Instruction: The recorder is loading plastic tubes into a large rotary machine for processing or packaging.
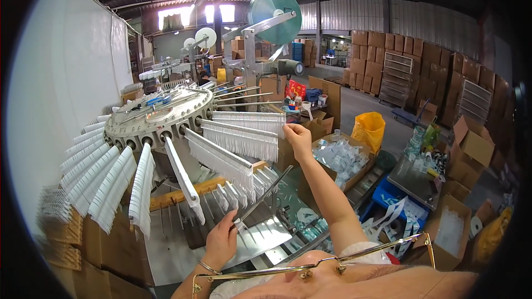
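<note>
A round metal machine head [160,113] carries rods reaching out all around, many hung with rows of thin white strips [224,160]. My right hand [300,142] is closed in a pinch at the outer end of a rod hung with white strips [249,122], on the machine's right side. My left hand [221,238] is lower down, its index finger stretched out beside a slanting dark metal bar [266,192]. Just above that hand, several small white pieces [227,195] hang near a yellow-brown toothed rail [208,187]. I cannot make out anything in the left hand.
A large green reel [275,16] stands above the machine. To the right are a box of clear plastic pieces [339,159], a yellow bag [368,133], a blue bin [390,202] and an open carton [474,144]. Stacked cartons [429,72] line the back; a white wall [83,50] closes the left.
</note>
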A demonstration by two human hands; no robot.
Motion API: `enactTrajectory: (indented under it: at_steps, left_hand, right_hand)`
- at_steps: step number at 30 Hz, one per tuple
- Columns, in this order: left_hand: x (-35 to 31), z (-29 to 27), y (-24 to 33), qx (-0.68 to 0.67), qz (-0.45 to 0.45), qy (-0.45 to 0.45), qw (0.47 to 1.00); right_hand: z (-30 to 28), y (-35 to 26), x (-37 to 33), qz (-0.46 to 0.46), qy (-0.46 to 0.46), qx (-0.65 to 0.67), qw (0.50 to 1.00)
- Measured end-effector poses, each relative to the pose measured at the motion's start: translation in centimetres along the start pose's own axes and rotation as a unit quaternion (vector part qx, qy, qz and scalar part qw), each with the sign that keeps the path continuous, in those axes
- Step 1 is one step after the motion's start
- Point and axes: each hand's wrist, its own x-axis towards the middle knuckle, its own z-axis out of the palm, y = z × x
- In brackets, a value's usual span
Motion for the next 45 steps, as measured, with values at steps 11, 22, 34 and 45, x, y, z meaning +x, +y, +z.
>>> enactTrajectory:
  at_steps: [11, 22, 34, 45]
  left_hand:
    - [-0.2, -0.4, 0.2, -0.023, 0.01, 0.018, 1.0]
    - [0.9, -1.3, 0.3, 0.033, 0.104, -0.027, 0.994]
    - [-1.2, -1.4, -5.1, -0.067, 0.244, -0.104, 0.962]
    - [6.1, 4.4, -17.9, -0.581, -0.342, 0.066, 0.736]
  right_hand:
    - [-2.6, -0.9, -4.1, 0.025, 0.016, 0.008, 1.0]
    - [-3.1, -5.7, -18.6, 0.074, -0.314, -0.146, 0.935]
    - [-5.2, -11.1, -30.9, 0.0, -0.08, -0.06, 0.995]
    - [3.8, -16.0, -31.5, -0.117, -0.13, -0.387, 0.905]
